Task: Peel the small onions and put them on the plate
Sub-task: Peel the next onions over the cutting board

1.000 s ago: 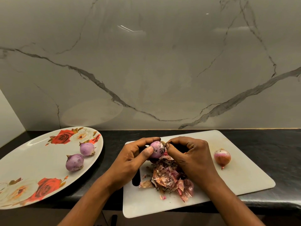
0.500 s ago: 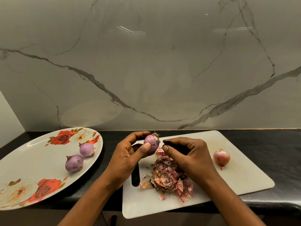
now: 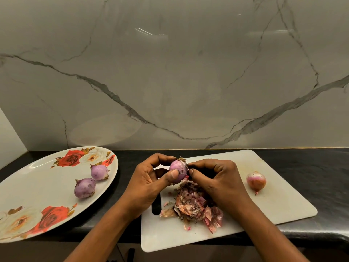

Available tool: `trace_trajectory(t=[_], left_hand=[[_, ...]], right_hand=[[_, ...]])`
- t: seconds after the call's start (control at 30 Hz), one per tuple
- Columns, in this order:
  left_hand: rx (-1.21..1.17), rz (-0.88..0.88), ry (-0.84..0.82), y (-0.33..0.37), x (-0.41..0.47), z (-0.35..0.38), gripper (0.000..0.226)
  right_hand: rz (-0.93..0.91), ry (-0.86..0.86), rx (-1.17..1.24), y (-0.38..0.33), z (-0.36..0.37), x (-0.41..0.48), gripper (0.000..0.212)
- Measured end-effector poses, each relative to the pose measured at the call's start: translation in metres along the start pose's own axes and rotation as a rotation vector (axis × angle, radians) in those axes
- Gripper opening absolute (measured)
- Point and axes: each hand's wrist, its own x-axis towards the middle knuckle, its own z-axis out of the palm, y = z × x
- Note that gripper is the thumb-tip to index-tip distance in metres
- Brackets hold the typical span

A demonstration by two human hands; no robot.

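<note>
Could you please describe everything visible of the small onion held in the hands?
The small, round, pale purple onion looks mostly peeled, smooth with dark specks. A tuft of dry brown roots points up. The left hand grips it, thumb across the front; fingertips of the right hand pinch at its right side. It is held above a heap of papery peels.

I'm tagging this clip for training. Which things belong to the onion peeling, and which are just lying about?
In the job: the held onion, left hand, right hand, unpeeled onion, two peeled onions, plate.
Lying about: heap of skins, chopping board, counter, marble wall.
</note>
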Motion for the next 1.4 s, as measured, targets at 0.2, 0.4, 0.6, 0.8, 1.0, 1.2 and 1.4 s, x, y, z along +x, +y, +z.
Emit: trace_trajectory(t=[0.2,0.4,0.6,0.8,1.0,1.2,1.4], left_hand=[[-0.028,-0.011,-0.032,0.0002,-0.0001,-0.0014,0.038],[-0.009,-0.015,-0.047,-0.0002,-0.0002,-0.0017,0.043],[0.012,-0.004,-0.061,-0.0030,-0.0001,-0.0029,0.041],[0.020,-0.017,-0.081,-0.0041,0.0007,-0.0050,0.044],[0.009,-0.026,-0.087,-0.0043,0.0007,-0.0054,0.041],[0.000,-0.026,-0.080,-0.0030,0.0002,-0.0045,0.042],[0.025,-0.021,-0.089,-0.0039,0.0003,-0.0045,0.041]], right_hand=[[-0.014,0.072,-0.047,0.0019,0.0006,0.0015,0.022],[-0.005,0.046,-0.051,0.0023,0.0010,0.0007,0.024],[-0.001,0.019,-0.012,-0.0016,0.0005,0.0010,0.011],[0.021,-0.014,0.018,0.0002,-0.0024,0.0006,0.011],[0.022,0.004,0.008,0.0007,-0.0023,0.0005,0.010],[0.030,0.014,0.028,-0.0006,-0.0010,0.0014,0.006],[0.046,0.006,0.014,0.0000,-0.0012,0.0020,0.006]])
